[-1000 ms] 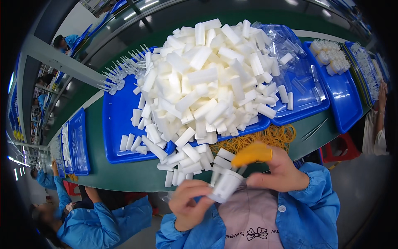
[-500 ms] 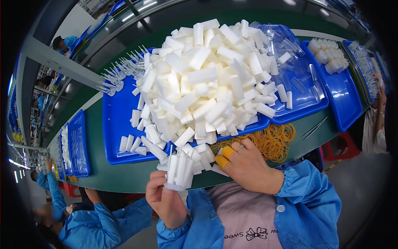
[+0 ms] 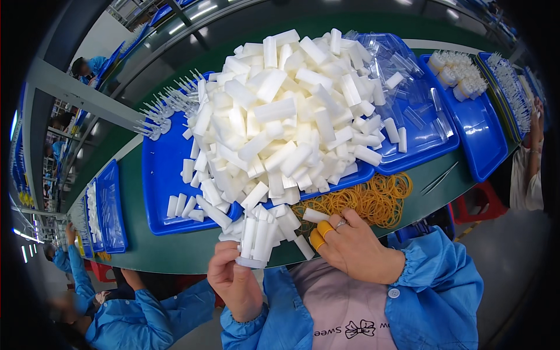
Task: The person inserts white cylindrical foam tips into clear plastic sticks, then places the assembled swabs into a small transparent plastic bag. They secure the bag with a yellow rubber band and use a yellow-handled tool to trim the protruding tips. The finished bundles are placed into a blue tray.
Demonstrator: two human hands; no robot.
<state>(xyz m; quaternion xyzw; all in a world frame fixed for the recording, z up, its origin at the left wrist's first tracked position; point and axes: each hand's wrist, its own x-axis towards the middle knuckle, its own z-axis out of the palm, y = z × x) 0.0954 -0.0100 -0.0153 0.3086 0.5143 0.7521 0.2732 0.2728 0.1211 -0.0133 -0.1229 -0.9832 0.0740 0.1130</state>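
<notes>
My left hand (image 3: 233,280) grips a bundle of several white rectangular blocks (image 3: 256,239), held upright at the table's near edge. My right hand (image 3: 356,248), with yellow finger covers on two fingers, pinches a single white block (image 3: 315,215) lying on the green table, beside a heap of yellow rubber bands (image 3: 364,201). A big pile of the same white blocks (image 3: 280,122) fills the blue tray (image 3: 160,175) right behind both hands.
A second blue tray (image 3: 420,137) with clear plastic pieces lies to the right, a third (image 3: 484,134) holds white bundled parts. Metal tweezers (image 3: 438,178) lie near the rubber bands. Other people in blue coats work at left and right. More blue trays (image 3: 108,213) sit far left.
My hands had been together at my chest with a bundle. Now the left hand holds a bundle of blocks and the right hand has reached to a loose block by the rubber bands.
</notes>
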